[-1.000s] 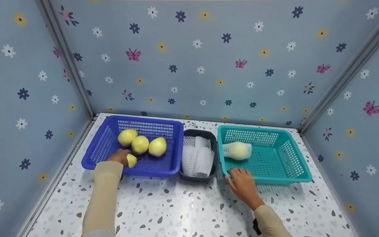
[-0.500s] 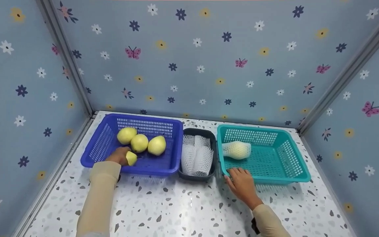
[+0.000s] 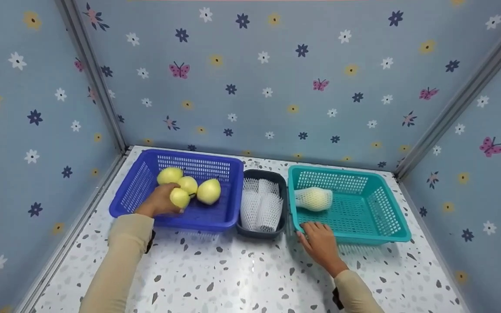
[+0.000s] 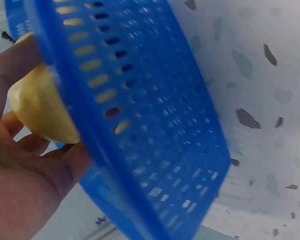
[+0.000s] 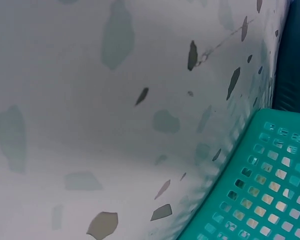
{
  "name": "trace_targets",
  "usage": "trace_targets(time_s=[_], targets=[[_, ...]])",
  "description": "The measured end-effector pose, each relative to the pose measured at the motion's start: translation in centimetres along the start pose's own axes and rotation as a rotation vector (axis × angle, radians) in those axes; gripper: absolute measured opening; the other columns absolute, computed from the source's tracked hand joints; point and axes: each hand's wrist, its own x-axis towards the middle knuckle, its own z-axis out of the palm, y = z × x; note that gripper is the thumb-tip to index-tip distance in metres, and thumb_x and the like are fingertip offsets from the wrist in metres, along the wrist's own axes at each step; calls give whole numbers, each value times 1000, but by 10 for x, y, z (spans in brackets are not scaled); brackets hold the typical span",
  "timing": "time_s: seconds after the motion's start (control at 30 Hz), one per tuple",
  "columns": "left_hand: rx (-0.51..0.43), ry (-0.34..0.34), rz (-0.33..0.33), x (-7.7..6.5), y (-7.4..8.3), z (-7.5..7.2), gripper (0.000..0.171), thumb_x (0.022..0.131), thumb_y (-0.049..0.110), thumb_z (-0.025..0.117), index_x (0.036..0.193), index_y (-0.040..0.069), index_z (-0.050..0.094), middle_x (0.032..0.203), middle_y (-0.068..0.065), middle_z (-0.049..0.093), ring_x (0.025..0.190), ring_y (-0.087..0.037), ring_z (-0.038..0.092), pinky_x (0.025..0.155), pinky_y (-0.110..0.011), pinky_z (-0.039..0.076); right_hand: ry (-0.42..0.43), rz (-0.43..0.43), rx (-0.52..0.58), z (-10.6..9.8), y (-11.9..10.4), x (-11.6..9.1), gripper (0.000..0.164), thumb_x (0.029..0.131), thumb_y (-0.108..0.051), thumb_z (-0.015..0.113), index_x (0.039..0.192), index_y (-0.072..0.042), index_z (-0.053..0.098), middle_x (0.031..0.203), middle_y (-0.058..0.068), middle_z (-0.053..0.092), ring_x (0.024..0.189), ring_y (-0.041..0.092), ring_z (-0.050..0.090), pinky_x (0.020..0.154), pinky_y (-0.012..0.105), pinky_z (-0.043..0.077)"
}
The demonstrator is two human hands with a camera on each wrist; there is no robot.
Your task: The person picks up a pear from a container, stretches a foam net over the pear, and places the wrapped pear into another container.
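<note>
My left hand (image 3: pixel 162 201) grips a yellow pear (image 3: pixel 180 198) over the blue basket (image 3: pixel 207 225), its fingers and thumb round the fruit. In the left wrist view the held pear (image 4: pixel 42 105) shows beside the basket's perforated wall, its stem at the upper left. Three more bare pears lie in the basket, one (image 3: pixel 209 191) on the right side. My right hand (image 3: pixel 321 247) holds the front left corner of the teal basket (image 3: pixel 363 238), fingers over the rim and thumb outside. That hand is out of sight in the right wrist view. Inside the teal basket sits a pear in a white foam net (image 3: pixel 314 199).
Between the baskets stands a dark grey bin (image 3: pixel 260 234) with several white foam nets (image 3: pixel 262 208) in it. The speckled white table (image 3: pixel 233 274) runs up to flower-patterned panels (image 3: pixel 255 87) at the back and both sides.
My left hand has lifted the pear from the front of the blue basket, up and slightly to the right, so it now overlaps another pear. My right hand has stayed at the teal rim.
</note>
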Motion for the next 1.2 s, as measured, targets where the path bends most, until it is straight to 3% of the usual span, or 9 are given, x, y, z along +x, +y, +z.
trace_targets(time_s=[0.17, 0.27, 0.37, 0.53, 0.77, 0.93, 1.03, 1.2], targets=[[-168, 87, 87, -1, 26, 9, 75, 59, 12, 80, 123, -5, 44, 119, -22, 46, 104, -37, 46, 83, -51, 38, -26, 11, 4, 0, 1, -1, 31, 89, -38, 44, 100, -13, 59, 92, 3, 60, 85, 21, 53, 74, 40, 40], [-259, 157, 163, -3, 43, 21, 74, 56, 12, 81, 120, -3, 47, 115, -18, 49, 99, -33, 48, 82, -47, 39, -41, 24, 1, 0, 1, -1, 30, 89, -38, 45, 101, -14, 59, 93, 2, 60, 86, 21, 53, 75, 40, 39], [-318, 190, 198, -8, 63, 35, 75, 54, 15, 82, 119, 0, 48, 113, -15, 52, 96, -30, 50, 81, -45, 40, -34, 25, 1, 1, 1, -1, 27, 87, -35, 50, 100, -14, 59, 92, 2, 60, 86, 21, 53, 74, 40, 39], [-441, 186, 156, -19, 98, 56, 74, 54, 16, 84, 120, 7, 51, 117, -10, 52, 95, -26, 53, 79, -42, 43, -38, 28, 10, -2, -1, 0, 25, 86, -33, 53, 100, -13, 59, 93, 3, 60, 86, 21, 53, 74, 41, 39], [-597, 120, 201, -47, 151, 68, 64, 61, 6, 78, 118, 0, 49, 114, -18, 52, 91, -28, 54, 74, -39, 46, -96, 51, 49, -10, -3, 2, 25, 87, -30, 52, 104, -14, 59, 97, 3, 60, 90, 22, 53, 77, 42, 38], [-680, 49, 195, -55, 161, 84, 64, 64, 8, 76, 121, 1, 47, 113, -18, 50, 90, -28, 55, 72, -34, 48, -150, 75, 79, -13, -2, 4, 25, 88, -28, 52, 107, -14, 58, 99, 3, 59, 94, 22, 52, 78, 42, 37], [-703, 36, 197, -57, 163, 94, 64, 64, 8, 76, 121, 1, 46, 112, -17, 51, 88, -27, 55, 71, -33, 48, -123, 87, 128, -16, -4, 6, 25, 88, -27, 51, 108, -12, 57, 100, 2, 57, 95, 19, 50, 79, 41, 36], [-739, 17, 209, -62, 162, 111, 64, 64, 9, 77, 120, 1, 46, 110, -15, 51, 88, -24, 55, 71, -33, 48, -50, 43, 379, -32, -25, 11, 33, 86, -19, 55, 117, -10, 50, 113, 1, 51, 105, 17, 46, 84, 43, 37]])
